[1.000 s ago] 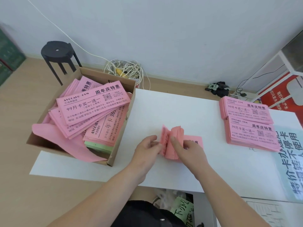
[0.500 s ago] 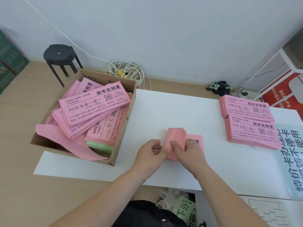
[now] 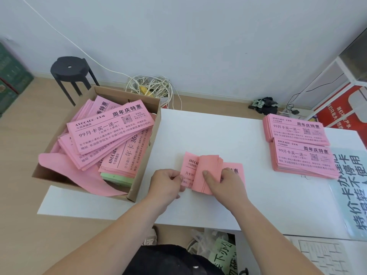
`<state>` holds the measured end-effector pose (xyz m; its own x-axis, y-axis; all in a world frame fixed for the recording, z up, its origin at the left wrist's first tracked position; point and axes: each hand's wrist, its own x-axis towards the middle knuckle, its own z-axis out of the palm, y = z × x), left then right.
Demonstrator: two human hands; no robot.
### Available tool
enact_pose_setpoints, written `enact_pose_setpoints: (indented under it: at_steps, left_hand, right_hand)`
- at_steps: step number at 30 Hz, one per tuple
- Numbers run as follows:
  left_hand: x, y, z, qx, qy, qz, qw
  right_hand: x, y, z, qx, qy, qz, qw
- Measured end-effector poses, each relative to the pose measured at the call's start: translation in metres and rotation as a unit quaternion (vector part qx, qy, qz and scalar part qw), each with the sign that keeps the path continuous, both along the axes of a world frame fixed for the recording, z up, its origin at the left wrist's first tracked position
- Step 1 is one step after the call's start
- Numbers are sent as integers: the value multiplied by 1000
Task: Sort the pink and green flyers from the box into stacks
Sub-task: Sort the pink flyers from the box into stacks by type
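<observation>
A bundle of pink flyers (image 3: 208,165) lies on the white table (image 3: 208,132) in front of me. My right hand (image 3: 224,183) bends a thick sheaf of its sheets back, thumb on top. My left hand (image 3: 166,184) pinches the printed left end of the flyer underneath. A cardboard box (image 3: 146,159) at the left holds several loose pink flyers (image 3: 111,130) and a green stack (image 3: 117,178) beneath them. Two sorted pink stacks (image 3: 301,147) sit at the table's right.
A pale printed sign (image 3: 351,193) lies at the right edge of the table. A black stool (image 3: 69,70) and a coil of white cable (image 3: 151,86) stand on the floor behind the box. A white shelf with red posters is at the far right.
The upright, fanned bundle has been laid flatter on the table. My right hand folded the sheaf over to the right, baring the printed face of a lower flyer under my left fingers.
</observation>
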<state>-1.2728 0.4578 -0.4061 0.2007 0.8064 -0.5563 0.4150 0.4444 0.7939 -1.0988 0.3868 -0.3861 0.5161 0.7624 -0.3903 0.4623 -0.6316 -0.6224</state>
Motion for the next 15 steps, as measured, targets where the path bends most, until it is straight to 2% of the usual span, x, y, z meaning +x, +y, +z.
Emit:
enact_pose_setpoints:
  at_steps: [6,11,15]
  left_hand:
    - [1,4,4,-1,-12,-10,1000]
    - [13,-5,11,23,-55,-48,997]
    - [24,-11,15,40,-56,-83,994]
  right_hand:
    - [9,-5,8,8,94,-55,994]
    - [2,-1,12,21,73,-46,996]
    - [6,-4,9,18,73,-57,995]
